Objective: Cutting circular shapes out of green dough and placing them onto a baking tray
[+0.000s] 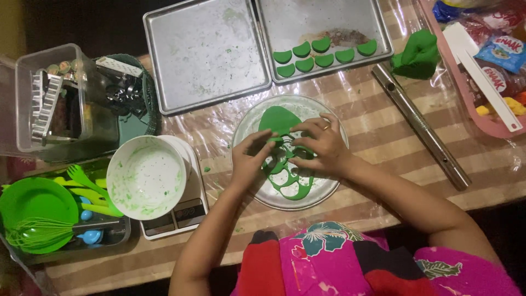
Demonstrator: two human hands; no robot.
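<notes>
While both hands press at frame centre, the left hand [249, 159] and right hand [320, 145] pinch green dough [278, 121] on the round plate [329, 189], fingers together

Surface [383, 137]: wood-toned with pale and tan stripes running across, covered by a clear plastic sheet [213, 137] that wrinkles and catches glare; flecks of green lie scattered on it. Beyond the far edge, upper left, the room falls into near-black shadow, with a yellowish strip of wall [10, 24] at the left border; no window or floor can be made out. Light is dim and warm, brightest over the middle of the surface, fading toward the near edge and both lower corners.
</notes>
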